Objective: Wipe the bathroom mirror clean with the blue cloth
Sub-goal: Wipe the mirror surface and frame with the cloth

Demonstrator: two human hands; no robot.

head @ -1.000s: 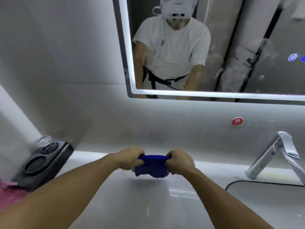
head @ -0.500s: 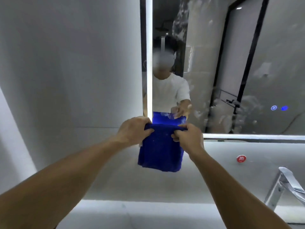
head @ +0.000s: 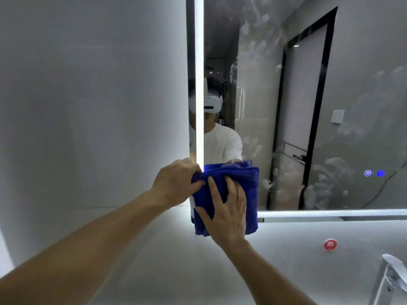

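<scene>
The blue cloth (head: pixel 246 183), folded, lies flat against the lower left corner of the bathroom mirror (head: pixel 286 106), covering the lit edge there. My left hand (head: pixel 176 181) grips the cloth's upper left corner. My right hand (head: pixel 226 208) presses on the cloth's front with fingers spread. White smears and foam blotches cover much of the glass to the right. The mirror reflects a person in a white shirt with a headset.
A bright light strip (head: pixel 199 84) runs along the mirror's left and bottom edges. A red round sticker (head: pixel 330 244) sits on the wall below the mirror. A chrome tap (head: pixel 394 276) stands at the lower right. Two touch buttons (head: pixel 374 173) glow on the glass.
Both hands lifted the cloth from above the counter up to the mirror's lower left corner. The cloth hung unfolded, and now my right hand lies flat on it against the glass.
</scene>
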